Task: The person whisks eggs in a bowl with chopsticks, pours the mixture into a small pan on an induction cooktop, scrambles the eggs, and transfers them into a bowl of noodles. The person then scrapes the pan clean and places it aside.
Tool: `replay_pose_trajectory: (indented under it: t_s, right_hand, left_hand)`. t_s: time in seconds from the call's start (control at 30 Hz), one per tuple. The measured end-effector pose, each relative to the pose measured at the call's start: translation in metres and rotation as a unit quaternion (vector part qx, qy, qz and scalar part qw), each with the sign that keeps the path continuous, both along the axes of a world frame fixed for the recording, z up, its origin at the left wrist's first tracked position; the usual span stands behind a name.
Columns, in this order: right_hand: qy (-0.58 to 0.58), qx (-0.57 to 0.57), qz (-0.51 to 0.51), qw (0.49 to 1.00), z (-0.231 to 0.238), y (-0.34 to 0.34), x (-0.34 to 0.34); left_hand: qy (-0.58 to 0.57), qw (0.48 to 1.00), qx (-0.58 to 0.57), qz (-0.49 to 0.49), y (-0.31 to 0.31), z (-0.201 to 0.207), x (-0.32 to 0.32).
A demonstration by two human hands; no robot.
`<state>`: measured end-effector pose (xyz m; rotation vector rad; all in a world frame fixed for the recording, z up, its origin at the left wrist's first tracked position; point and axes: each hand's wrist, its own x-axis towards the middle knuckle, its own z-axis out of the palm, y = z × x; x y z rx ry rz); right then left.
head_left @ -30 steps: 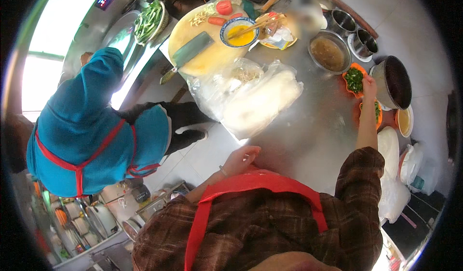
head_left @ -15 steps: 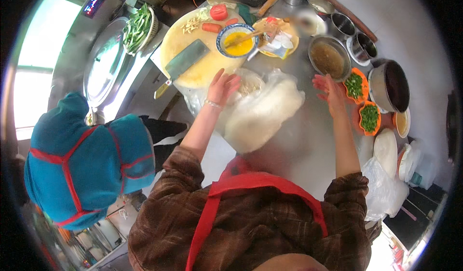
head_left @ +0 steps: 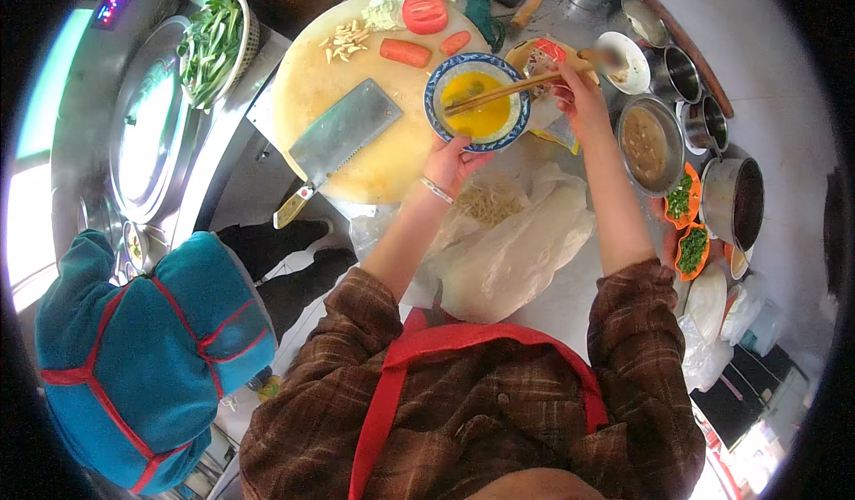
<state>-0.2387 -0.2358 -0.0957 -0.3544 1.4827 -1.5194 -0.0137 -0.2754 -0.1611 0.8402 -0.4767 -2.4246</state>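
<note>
My left hand [head_left: 456, 163] holds the near rim of a blue-and-white bowl [head_left: 434, 89], its thumb over the edge. Yellow liquid, like beaten egg, [head_left: 488, 117] lies in it. A pair of wooden chopsticks [head_left: 525, 86] is gripped in my right hand [head_left: 579, 104], tips dipped in the liquid. The bowl is at the right edge of a round cutting board [head_left: 356, 166]. On this board lie a cleaver [head_left: 347, 130], a cut tomato [head_left: 425, 13], carrot pieces [head_left: 405, 52] and small pale strips [head_left: 345, 42]. Below my hands, pale noodle-like strands [head_left: 488, 204] show inside a plastic bag [head_left: 517, 260].
To the right stand a metal bowl of brown liquid [head_left: 648, 144], orange dishes of chopped greens [head_left: 692, 251] and a large pot [head_left: 720, 202]. A basket of green vegetables [head_left: 209, 46] is at the far left. Close on my left is a person in teal clothing [head_left: 160, 357].
Both hands were empty and apart over the table. They have moved up to the bowl; the left has taken its rim, the right the chopsticks. The view has shifted slightly.
</note>
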Motion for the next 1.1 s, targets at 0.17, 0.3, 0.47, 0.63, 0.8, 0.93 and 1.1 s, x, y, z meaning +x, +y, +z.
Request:
replay_pose_trajectory:
  t_s: [0.17,0.3,0.47,0.63,0.8,0.93,1.1]
  right_hand:
    - [0.113,0.005,0.057,0.992,0.043,0.051,0.014]
    - [0.148,-0.014,-0.029,0.988,0.070,0.104,0.016]
    - [0.101,-0.033,-0.018,0.994,0.079,0.183,0.043]
    - [0.080,-0.069,-0.100,0.989,0.095,0.246,0.055]
    - [0.095,-0.089,-0.146,0.981,0.114,0.307,0.060]
    - [0.101,-0.082,-0.168,0.977,0.121,0.350,0.067]
    - [0.074,-0.079,-0.136,0.985,0.121,0.394,0.082]
  left_hand:
    - [-0.070,0.998,-0.003,-0.006,0.008,0.037,0.009]
    - [-0.096,0.994,-0.032,-0.046,0.024,0.077,0.028]
    - [-0.054,0.990,-0.083,-0.100,0.065,0.104,0.049]
    - [-0.027,0.987,-0.091,-0.130,0.121,0.124,0.061]
    - [-0.017,0.984,-0.078,-0.162,0.175,0.140,0.063]
    - [-0.040,0.976,-0.105,-0.189,0.209,0.146,0.063]
    - [-0.031,0.971,-0.117,-0.208,0.244,0.154,0.061]
